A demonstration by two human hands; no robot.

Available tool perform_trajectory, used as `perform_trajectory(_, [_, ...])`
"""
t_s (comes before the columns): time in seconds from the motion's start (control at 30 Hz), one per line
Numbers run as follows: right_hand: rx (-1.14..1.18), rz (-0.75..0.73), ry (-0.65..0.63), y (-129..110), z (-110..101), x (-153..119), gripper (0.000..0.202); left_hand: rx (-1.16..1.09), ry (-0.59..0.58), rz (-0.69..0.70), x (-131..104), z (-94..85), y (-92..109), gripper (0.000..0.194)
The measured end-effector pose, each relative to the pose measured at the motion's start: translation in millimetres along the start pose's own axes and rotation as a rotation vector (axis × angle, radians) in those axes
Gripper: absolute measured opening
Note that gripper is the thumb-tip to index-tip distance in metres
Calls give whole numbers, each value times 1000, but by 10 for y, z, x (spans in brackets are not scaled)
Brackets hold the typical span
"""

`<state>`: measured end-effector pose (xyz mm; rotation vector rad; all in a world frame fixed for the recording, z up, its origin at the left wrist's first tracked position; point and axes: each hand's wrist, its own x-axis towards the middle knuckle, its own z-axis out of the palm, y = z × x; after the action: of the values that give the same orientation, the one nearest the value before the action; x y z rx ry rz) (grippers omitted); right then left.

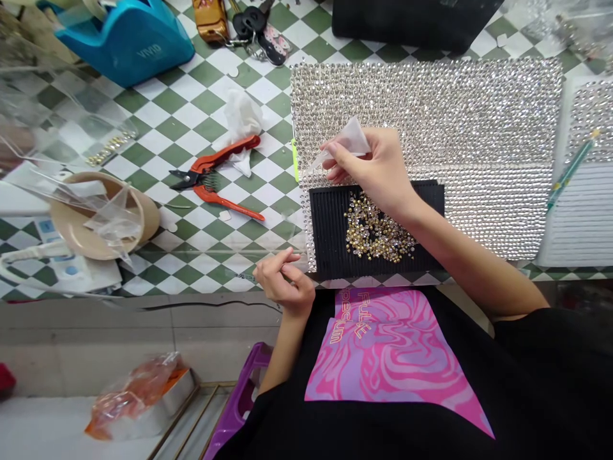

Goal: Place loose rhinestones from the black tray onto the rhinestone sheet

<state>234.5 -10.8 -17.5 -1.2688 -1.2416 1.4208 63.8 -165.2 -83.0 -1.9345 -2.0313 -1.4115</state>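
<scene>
Above the rhinestone-covered sheet (pixel 431 115), my right hand (pixel 378 163) pinches a small white translucent piece of paper or plastic (pixel 353 137). Below that hand lies a black ridged tray (pixel 328 230) with a loose pile of gold and clear rhinestones (pixel 378 233) on it; my forearm crosses over its right part. My left hand (pixel 286 278) is at the table's front edge, just left of the tray, with its fingers curled. Whether it holds something thin is hidden.
Orange-handled pliers (pixel 205 179) and crumpled white tissue (pixel 243 118) lie left of the sheet. Farther left are a beige cup (pixel 151 217) with plastic scraps and a blue tape dispenser (pixel 129 45). Keys (pixel 253 22) are at the back; a teal pen (pixel 572 169) is at right.
</scene>
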Motion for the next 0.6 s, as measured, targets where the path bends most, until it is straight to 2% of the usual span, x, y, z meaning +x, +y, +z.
perform_trajectory(0.43, [-48, 14, 14, -3, -30, 0, 51, -5, 11, 1, -2, 8, -4, 26])
perform_trajectory(0.6, [-62, 31, 27, -15, -39, -5, 44, -10, 10, 2, -5, 8, -11, 27])
